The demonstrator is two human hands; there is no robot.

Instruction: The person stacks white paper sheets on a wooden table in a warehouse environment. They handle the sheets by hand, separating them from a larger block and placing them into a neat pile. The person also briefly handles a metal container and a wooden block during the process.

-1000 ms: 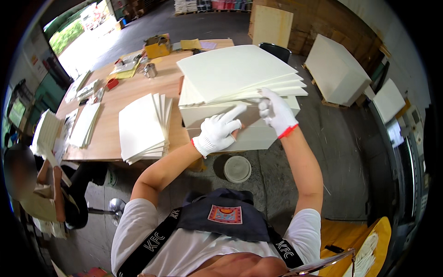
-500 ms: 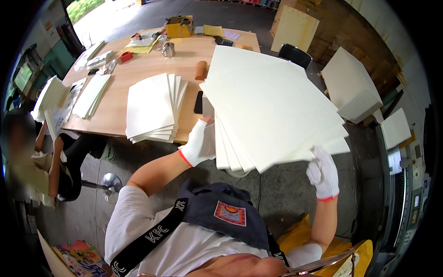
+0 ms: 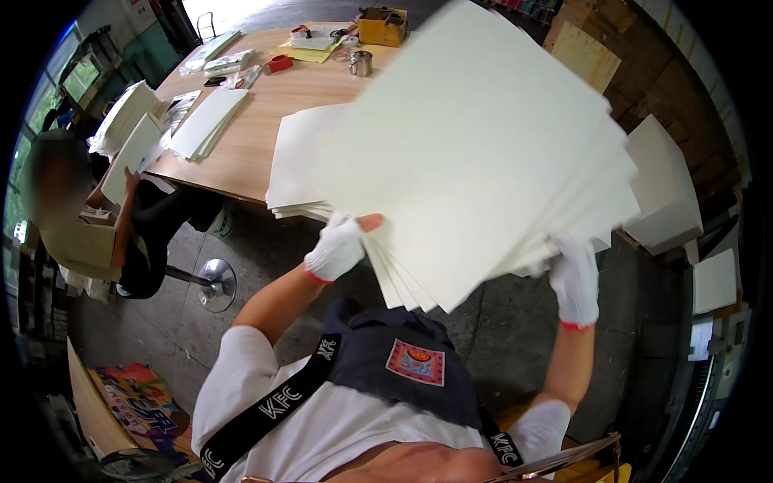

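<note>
I hold up a thick, fanned stack of large cream-white sheets, raised in front of me and tilted. My left hand, in a white glove with a red cuff, grips the stack's lower left edge. My right hand, gloved the same way, grips the lower right edge. Behind the lifted sheets, a second pile of white sheets lies on the wooden table at its near edge.
Another person sits at the table's left end beside more sheet piles. Tape rolls, a metal cup and a yellow box are at the far end. White stacks stand on the right, a stool base on the floor.
I have lifted the stack off the pile at right and swung it up and leftward toward the table. Both hands keep their grip, and the view has turned left.
</note>
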